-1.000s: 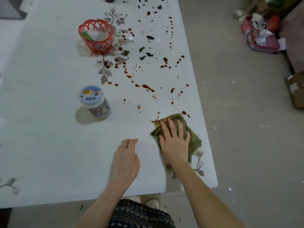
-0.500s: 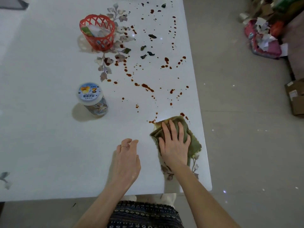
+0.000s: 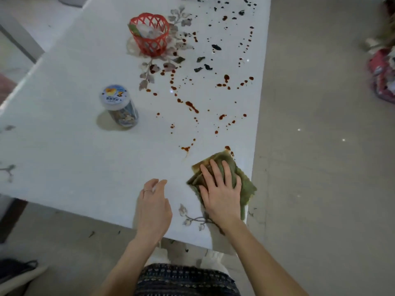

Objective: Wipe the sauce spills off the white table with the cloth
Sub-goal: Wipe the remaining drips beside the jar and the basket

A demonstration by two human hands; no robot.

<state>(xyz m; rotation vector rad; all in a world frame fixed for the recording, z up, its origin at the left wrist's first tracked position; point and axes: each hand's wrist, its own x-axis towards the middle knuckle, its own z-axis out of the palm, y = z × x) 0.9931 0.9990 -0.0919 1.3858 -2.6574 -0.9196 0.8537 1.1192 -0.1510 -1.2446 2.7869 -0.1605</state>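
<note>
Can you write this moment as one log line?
right hand: pressing cloth flat | left hand: idle, holds nothing | sauce spills: many unwiped on table

Right hand flat on cloth (green); sauce spills beyond

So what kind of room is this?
Probably a home dining area: a white table splashed with sauce, a red basket and a jar on it, and a tiled floor.
</note>
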